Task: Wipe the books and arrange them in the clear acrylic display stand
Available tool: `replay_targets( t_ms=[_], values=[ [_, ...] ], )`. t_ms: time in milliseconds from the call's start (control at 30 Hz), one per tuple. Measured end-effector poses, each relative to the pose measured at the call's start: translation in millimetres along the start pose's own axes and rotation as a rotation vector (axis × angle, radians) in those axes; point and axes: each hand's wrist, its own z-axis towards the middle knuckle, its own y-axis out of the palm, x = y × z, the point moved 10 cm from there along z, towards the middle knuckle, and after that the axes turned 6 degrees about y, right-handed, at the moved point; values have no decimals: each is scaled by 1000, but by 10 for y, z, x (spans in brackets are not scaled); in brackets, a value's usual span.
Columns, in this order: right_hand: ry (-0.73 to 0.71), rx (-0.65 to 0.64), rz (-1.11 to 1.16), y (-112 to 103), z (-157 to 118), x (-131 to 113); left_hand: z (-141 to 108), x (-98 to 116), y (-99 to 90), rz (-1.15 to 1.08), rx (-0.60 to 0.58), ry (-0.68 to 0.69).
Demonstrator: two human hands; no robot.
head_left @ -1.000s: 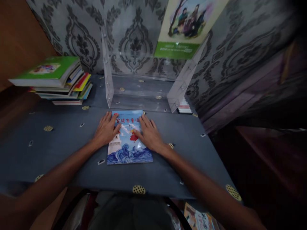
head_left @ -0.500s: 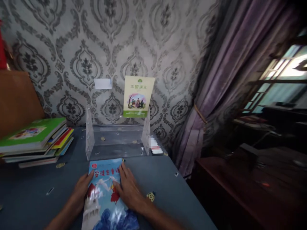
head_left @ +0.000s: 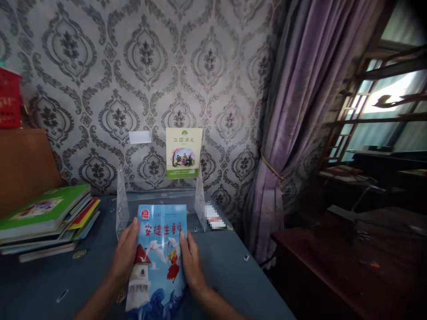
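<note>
Between my two hands is a blue paperback book (head_left: 160,262) with red Chinese title characters, birds, a white building and dark blue waves on its cover. My left hand (head_left: 125,251) grips its left edge, and my right hand (head_left: 191,258) grips the right edge. The book's top end is raised and tilted toward me. Right behind it stands a clear acrylic rack (head_left: 200,200), whose lower part the book partly hides. At the rack's upper right rests a cream and green book (head_left: 184,153), facing me.
At left lies a stack of books (head_left: 50,213) with a green one on top, beside a brown panel (head_left: 26,164) and a red basket (head_left: 9,98). A blurred white item (head_left: 214,217) lies right of the rack. A purple curtain (head_left: 283,133) hangs past the table's right edge.
The blue book has been lifted off the table and its top tilted up. My right hand has moved from lying over the cover to holding the right edge. The view has shifted slightly.
</note>
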Motion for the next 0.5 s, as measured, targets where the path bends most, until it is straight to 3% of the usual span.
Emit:
replay_targets(
  t_ms=[100, 167, 233, 367, 500],
  values=[
    [-256, 26, 61, -134, -34, -528, 89, 260, 1, 65, 8, 262],
    [-382, -10, 69, -166, -103, -707, 150, 210, 37, 55, -29, 323],
    [-417, -29, 55, -183, -157, -663, 199, -18, 81, 8, -80, 275],
    [-358, -53, 32, -177, -213, -268, 90, -595, 211, -59, -207, 84],
    [-325, -102, -28, -147, -243, -71, -152, -833, 229, -77, -218, -23]
  ],
)
